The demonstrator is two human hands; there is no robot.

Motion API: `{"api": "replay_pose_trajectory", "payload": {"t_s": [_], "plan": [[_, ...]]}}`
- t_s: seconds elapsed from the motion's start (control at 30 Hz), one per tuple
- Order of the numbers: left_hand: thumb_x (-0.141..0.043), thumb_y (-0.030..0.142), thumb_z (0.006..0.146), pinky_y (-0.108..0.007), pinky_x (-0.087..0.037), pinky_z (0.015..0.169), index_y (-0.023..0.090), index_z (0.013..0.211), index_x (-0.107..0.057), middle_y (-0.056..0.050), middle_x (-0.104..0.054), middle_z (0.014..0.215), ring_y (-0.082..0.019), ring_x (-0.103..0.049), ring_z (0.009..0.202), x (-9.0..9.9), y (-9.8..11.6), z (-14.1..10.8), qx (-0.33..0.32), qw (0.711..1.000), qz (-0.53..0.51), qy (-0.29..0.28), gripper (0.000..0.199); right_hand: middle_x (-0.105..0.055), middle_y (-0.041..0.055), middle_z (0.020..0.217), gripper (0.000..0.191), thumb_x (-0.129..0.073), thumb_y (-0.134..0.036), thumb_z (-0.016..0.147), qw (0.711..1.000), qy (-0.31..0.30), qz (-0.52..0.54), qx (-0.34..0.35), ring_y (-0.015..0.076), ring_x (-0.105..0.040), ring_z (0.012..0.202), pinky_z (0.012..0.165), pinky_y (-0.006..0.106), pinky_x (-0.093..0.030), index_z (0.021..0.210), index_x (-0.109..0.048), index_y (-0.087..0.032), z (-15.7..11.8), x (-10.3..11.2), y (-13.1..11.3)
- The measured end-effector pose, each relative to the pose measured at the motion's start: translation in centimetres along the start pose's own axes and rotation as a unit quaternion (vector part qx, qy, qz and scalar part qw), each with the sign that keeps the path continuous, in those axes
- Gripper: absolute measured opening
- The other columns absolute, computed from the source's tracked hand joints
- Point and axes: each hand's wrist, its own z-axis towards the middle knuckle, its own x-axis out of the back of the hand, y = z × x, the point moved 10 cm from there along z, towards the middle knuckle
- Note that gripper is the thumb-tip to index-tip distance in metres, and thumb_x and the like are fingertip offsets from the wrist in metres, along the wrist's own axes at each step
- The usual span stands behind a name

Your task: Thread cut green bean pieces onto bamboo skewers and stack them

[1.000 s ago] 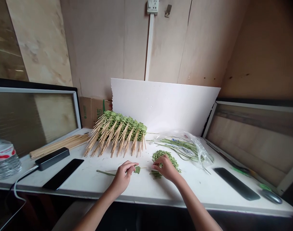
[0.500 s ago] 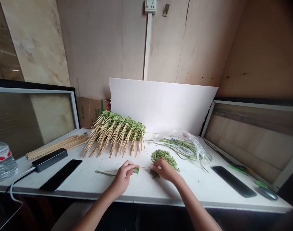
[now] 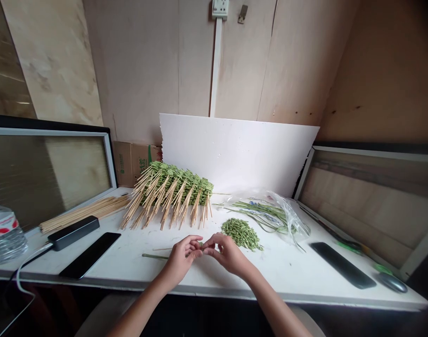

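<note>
My left hand (image 3: 185, 254) is closed round a thin wooden skewer (image 3: 162, 249) carrying short green pieces, mostly hidden by the fingers. My right hand (image 3: 224, 252) meets it at the fingertips, pinched at the skewer's right end; what it holds is too small to make out. A long green stem (image 3: 154, 256) lies left of my left hand. Just behind my right hand is a heap of short green pieces (image 3: 241, 233). Farther back on the left, filled skewers (image 3: 180, 182) are stacked, their bare ends pointing forward.
Loose skewers (image 3: 91, 210), a black box (image 3: 75, 231), a phone (image 3: 91, 255) and a bottle (image 3: 5, 234) are on the left. A plastic bag with stems (image 3: 270, 213), a black slab (image 3: 342, 264) and a mouse (image 3: 392, 282) are on the right of the white table (image 3: 263, 288).
My right hand has moved left from the green heap to my left hand, and their fingertips now meet. My left hand has barely moved.
</note>
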Motion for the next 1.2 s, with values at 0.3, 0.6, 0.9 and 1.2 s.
{"api": "replay_pose_trajectory", "payload": {"t_s": [0.3,0.6,0.9,1.2], "plan": [[-0.066,0.032,0.090,-0.031,-0.052,0.068,0.016,0.093,-0.076,-0.007,-0.072,0.081,-0.021,-0.067,0.072,1.2,0.5,0.0,0.005,0.992,0.123,-0.009,0.019,-0.075,0.0063,0.094,0.016,-0.065,-0.036,0.098,0.999,0.021,-0.045,0.021,0.0249,-0.063,0.091,0.076,0.035,-0.050,0.099,-0.078,-0.027,0.0,0.5,-0.3],[-0.066,0.022,0.090,-0.030,-0.051,0.076,0.018,0.088,-0.077,-0.007,-0.073,0.087,-0.021,-0.067,0.082,0.5,2.6,-0.2,-0.074,0.983,0.168,0.002,0.012,-0.071,0.0062,0.085,0.010,-0.069,-0.028,0.096,0.995,0.055,-0.048,0.065,0.0252,-0.057,0.090,0.083,0.038,-0.046,0.093,-0.078,-0.025,-0.1,-0.7,-1.1],[-0.058,0.015,0.089,-0.026,-0.049,0.066,0.017,0.067,-0.073,-0.005,-0.068,0.070,-0.018,-0.063,0.068,-0.5,4.5,-0.7,-0.118,0.983,0.132,-0.037,0.026,-0.070,0.0052,0.079,0.021,-0.071,-0.037,0.094,0.993,0.071,0.076,0.062,0.0252,-0.059,0.093,0.088,0.039,-0.046,0.078,-0.076,-0.025,-0.3,-0.8,-0.7],[-0.056,0.015,0.089,-0.026,-0.049,0.066,0.016,0.066,-0.071,-0.005,-0.066,0.069,-0.017,-0.062,0.067,-0.5,5.0,-0.8,-0.102,0.988,0.109,-0.046,0.027,-0.072,0.0068,0.077,0.028,-0.073,-0.050,0.090,0.990,0.067,0.108,0.067,0.0278,-0.058,0.099,0.095,0.043,-0.046,0.076,-0.077,-0.026,-0.1,-0.5,-0.9]]}}
